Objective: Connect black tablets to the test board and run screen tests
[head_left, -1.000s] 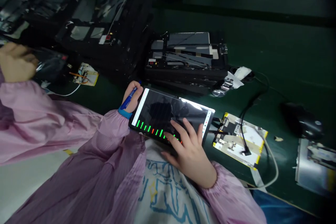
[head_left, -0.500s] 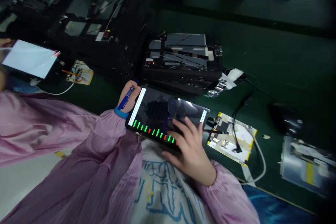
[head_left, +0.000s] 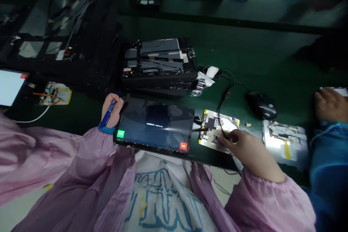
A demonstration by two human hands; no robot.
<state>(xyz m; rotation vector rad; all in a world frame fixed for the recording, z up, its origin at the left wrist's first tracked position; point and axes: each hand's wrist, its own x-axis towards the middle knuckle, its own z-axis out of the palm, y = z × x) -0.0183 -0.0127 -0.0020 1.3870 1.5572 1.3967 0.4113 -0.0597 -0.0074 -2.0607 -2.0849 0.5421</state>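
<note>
A dark tablet (head_left: pixel 156 127) lies at the near edge of the green table (head_left: pixel 272 65), its screen showing a green button at lower left and a red one at lower right. My left hand (head_left: pixel 111 108) rests at the tablet's left edge, closed around a blue pen (head_left: pixel 108 113). My right hand (head_left: pixel 248 150) sits to the right of the tablet on a small yellow-edged circuit board (head_left: pixel 214 127), fingertips pinched at the black cable (head_left: pixel 223 110) plugged into it. What the fingers grip is partly hidden.
A stack of opened black tablet backs (head_left: pixel 159 65) stands behind the tablet, with more at far left (head_left: pixel 57 36). A black mouse (head_left: pixel 261 104) and a grey part (head_left: pixel 285 139) lie right. Another person's hand (head_left: pixel 330 105) and blue sleeve are at the right edge. A lit white screen (head_left: pixel 9 87) shows far left.
My right hand left the tablet screen and moved right onto the circuit board. The screen changed from coloured bars to a dark page with two buttons. The view swung rightward.
</note>
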